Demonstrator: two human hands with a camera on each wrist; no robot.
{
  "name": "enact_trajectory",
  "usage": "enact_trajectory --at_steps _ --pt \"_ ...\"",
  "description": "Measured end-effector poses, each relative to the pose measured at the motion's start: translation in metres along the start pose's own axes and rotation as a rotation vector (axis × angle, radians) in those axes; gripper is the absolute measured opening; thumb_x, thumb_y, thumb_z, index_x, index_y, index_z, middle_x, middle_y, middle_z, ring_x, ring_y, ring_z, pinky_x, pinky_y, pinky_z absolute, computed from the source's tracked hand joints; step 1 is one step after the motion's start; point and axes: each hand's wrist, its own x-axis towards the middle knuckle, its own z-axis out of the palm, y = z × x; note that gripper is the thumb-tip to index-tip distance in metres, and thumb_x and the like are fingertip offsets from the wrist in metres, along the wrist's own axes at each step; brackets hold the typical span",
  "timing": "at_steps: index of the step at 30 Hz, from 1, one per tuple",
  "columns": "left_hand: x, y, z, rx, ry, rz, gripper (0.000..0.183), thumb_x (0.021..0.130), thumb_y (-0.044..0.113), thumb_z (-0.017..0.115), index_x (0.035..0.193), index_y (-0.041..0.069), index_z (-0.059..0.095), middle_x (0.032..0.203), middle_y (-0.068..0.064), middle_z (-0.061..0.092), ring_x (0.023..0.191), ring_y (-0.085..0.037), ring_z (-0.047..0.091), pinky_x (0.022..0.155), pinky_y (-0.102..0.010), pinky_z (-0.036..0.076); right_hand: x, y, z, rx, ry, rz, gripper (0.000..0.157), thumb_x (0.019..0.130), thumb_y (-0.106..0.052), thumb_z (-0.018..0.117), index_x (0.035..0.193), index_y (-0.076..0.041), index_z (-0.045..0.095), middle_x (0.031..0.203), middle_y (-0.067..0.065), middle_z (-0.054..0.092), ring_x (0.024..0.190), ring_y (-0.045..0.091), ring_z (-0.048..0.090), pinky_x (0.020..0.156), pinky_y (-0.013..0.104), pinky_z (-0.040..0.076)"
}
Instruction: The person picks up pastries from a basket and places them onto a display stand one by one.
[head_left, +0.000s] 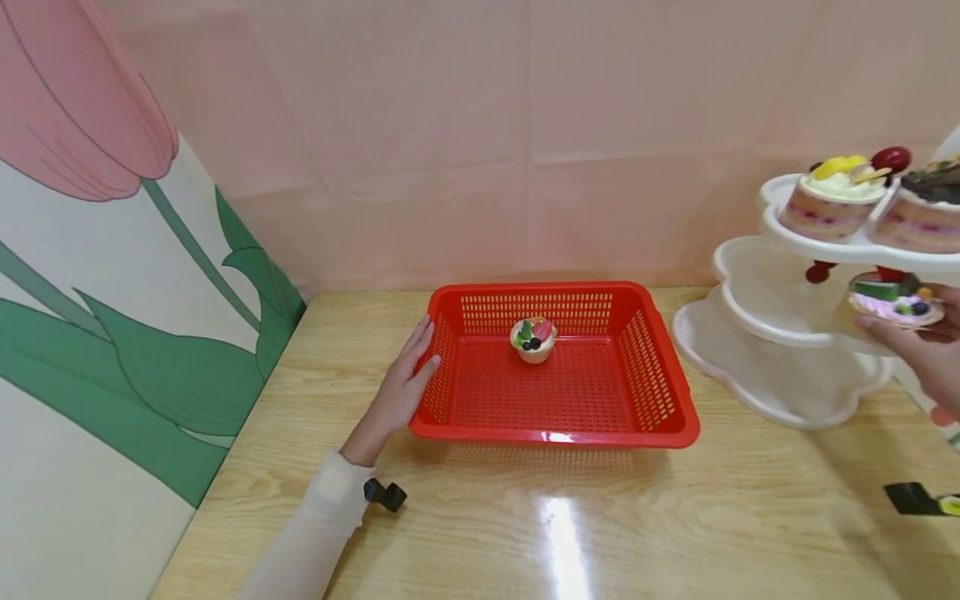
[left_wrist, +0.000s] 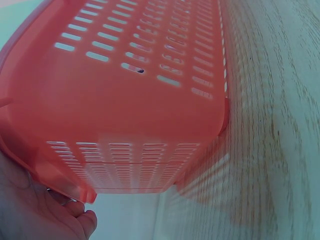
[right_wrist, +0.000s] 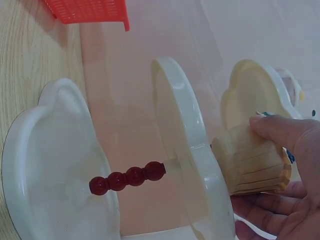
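Here, your right hand (head_left: 933, 354) pinches a small cupcake (head_left: 894, 310) between the middle tier (head_left: 750, 279) and top tier (head_left: 847, 248) of a white stand (head_left: 795, 387).
The cupcake has a beige pleated cup, lilac cream and green and dark bits; whether it touches the stand, you can't tell. Larger cakes (head_left: 832, 204) sit overhead. Your left hand (head_left: 401, 387), fingers extended, rests against the red basket (head_left: 555, 437), which holds a second cupcake (head_left: 534, 346).

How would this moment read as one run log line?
left hand: touching red basket | right hand: holding pink-topped cupcake at tiered stand | inside basket: white-topped cupcake
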Motion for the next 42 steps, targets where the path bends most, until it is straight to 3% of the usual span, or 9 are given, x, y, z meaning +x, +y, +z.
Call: enact_trajectory --at_steps 3,7,16,23,28,34,42 --pt "0.0 0.001 0.0 -0.002 -0.004 0.001 0.058 0.109 0.02 0.045 0.161 0.007 0.024 0.171 -0.002 0.012 0.155 -0.018 0.01 0.122 -0.05 0.019 0.004 0.002 -0.004 -0.114 -0.011 0.005 0.045 0.089 0.002 0.071 0.11 -0.037 0.063 0.085 -0.03 0.064 0.059 -0.012 0.052 0.046 0.006 0.036" --pt "0.001 0.001 0.001 -0.011 -0.003 -0.001 0.058 0.109 0.02 0.045 0.161 0.007 0.024 0.171 -0.001 0.012 0.155 -0.016 0.01 0.122 -0.049 0.018 0.009 0.005 -0.007 -0.122 -0.037 0.015 0.046 0.09 0.002 0.071 0.112 -0.038 0.062 0.086 -0.03 0.063 0.054 -0.009 0.049 0.039 0.01 0.034" --pt "0.001 0.002 0.0 -0.013 -0.001 -0.006 0.057 0.11 0.02 0.045 0.161 0.008 0.024 0.171 0.002 0.012 0.155 -0.016 0.01 0.123 -0.048 0.017 0.015 0.012 -0.007 -0.115 -0.004 0.02 0.049 0.088 0.004 0.071 0.114 -0.037 0.061 0.097 -0.028 0.062 0.081 -0.013 0.056 0.064 0.0 0.042" --pt "0.001 0.002 0.0 -0.011 0.0 -0.007 0.058 0.109 0.02 0.046 0.161 0.008 0.024 0.171 0.0 0.012 0.155 -0.016 0.01 0.122 -0.049 0.017 0.012 0.007 -0.007 -0.193 0.021 0.09 0.046 0.088 -0.006 0.074 0.108 -0.042 0.055 0.092 -0.033 0.057 0.076 -0.015 0.051 0.055 0.001 0.038" --pt "0.001 0.001 0.0 -0.008 -0.002 -0.009 0.058 0.109 0.02 0.046 0.162 0.009 0.024 0.17 0.004 0.011 0.155 -0.015 0.01 0.122 -0.048 0.017 0.012 0.013 -0.009 -0.139 -0.005 0.087 0.046 0.087 -0.001 0.073 0.108 -0.039 0.058 0.088 -0.032 0.06 0.07 -0.017 0.056 0.057 0.001 0.042" --pt "0.0 0.0 0.0 -0.013 0.0 -0.001 0.058 0.109 0.02 0.046 0.161 0.008 0.024 0.171 -0.001 0.012 0.155 -0.017 0.01 0.122 -0.05 0.017 0.013 0.013 -0.005 -0.023 -0.033 0.061 0.051 0.084 0.011 0.071 0.111 -0.032 0.062 0.09 -0.026 0.065 0.075 -0.015 0.061 0.064 0.002 0.046" --pt "0.001 -0.002 0.001 -0.005 -0.001 0.006 0.058 0.11 0.02 0.045 0.161 0.008 0.024 0.17 0.002 0.012 0.155 -0.017 0.01 0.122 -0.05 0.017 0.013 0.016 -0.002 -0.066 -0.08 -0.007 0.062 0.083 0.016 0.07 0.119 -0.034 0.064 0.095 -0.029 0.066 0.081 -0.016 0.06 0.066 0.001 0.045"
